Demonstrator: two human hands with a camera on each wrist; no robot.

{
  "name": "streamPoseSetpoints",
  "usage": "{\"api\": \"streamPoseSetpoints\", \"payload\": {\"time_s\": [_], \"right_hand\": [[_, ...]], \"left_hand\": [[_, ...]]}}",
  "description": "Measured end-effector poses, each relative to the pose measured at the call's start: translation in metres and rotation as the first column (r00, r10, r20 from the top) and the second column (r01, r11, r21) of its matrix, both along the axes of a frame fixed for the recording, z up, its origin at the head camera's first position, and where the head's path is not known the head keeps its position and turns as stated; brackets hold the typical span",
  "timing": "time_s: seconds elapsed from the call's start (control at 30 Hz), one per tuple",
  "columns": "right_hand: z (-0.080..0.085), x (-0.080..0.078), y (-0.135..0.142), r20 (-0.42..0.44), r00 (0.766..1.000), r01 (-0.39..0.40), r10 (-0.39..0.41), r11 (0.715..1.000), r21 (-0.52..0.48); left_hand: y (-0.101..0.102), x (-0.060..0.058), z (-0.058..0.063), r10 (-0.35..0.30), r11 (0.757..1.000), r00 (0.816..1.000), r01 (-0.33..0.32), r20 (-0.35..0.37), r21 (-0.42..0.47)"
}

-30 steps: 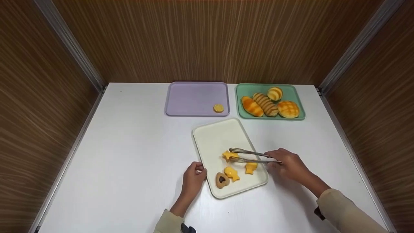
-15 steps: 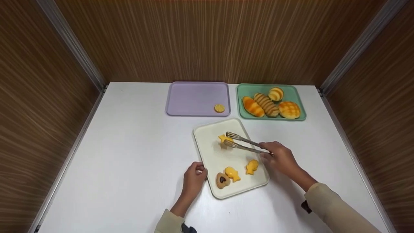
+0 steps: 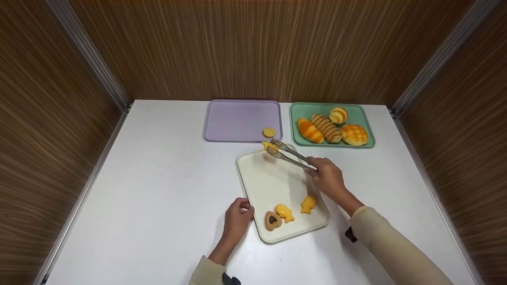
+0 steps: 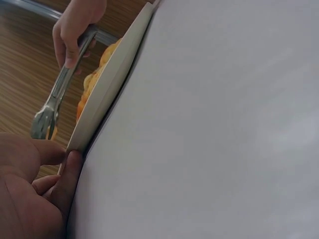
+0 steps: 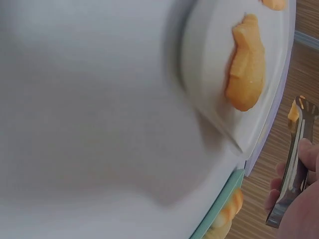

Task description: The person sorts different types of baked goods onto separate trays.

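My right hand (image 3: 328,176) grips metal tongs (image 3: 296,153) above the far end of the cream tray (image 3: 261,178). Between the tong tips is a yellow fish-shaped cookie (image 3: 268,145), partly covered by them. At the tray's left edge, my left hand (image 3: 237,217) pinches the rim between thumb and fingers; the left wrist view shows this grip close up. Near the tray's front lie two more yellow fish-shaped cookies, a left one (image 3: 283,212) and a right one (image 3: 308,204). A brown heart-shaped cookie (image 3: 272,221) with a dark centre touches the left one.
Behind the cream tray lies a purple tray (image 3: 237,118) with one round yellow cookie (image 3: 269,132) near its front right corner. To its right, a green tray (image 3: 358,113) bears several bread rolls (image 3: 326,128). Wood-grain walls (image 3: 253,47) enclose the white table (image 3: 166,182).
My right hand has carried the fish-shaped cookie in the tongs away from me and slightly left, from the tray's middle to its far edge. My left hand has stayed at the rim.
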State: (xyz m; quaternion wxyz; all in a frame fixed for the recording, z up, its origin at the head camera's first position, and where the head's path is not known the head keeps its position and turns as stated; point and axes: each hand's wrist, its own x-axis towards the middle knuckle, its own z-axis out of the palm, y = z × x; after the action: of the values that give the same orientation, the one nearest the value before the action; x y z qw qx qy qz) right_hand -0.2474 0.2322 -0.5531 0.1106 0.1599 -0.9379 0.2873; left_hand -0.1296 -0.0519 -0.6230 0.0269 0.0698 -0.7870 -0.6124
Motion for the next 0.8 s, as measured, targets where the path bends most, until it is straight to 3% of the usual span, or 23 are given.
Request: {"api": "streamPoseSetpoints", "payload": {"time_s": [0.5, 0.8], "right_hand": [[0.008, -0.052, -0.05, 0.021, 0.997, 0.077, -0.077, 0.997, 0.017], [-0.002, -0.068, -0.073, 0.021, 0.993, 0.113, -0.115, 0.99, 0.088]], "left_hand": [[0.0, 0.0, -0.001, -0.007, 1.0, 1.0, 0.007, -0.004, 0.003], [-0.002, -0.002, 0.004, 0.009, 0.999, 0.999, -0.011, 0.049, 0.047]]}}
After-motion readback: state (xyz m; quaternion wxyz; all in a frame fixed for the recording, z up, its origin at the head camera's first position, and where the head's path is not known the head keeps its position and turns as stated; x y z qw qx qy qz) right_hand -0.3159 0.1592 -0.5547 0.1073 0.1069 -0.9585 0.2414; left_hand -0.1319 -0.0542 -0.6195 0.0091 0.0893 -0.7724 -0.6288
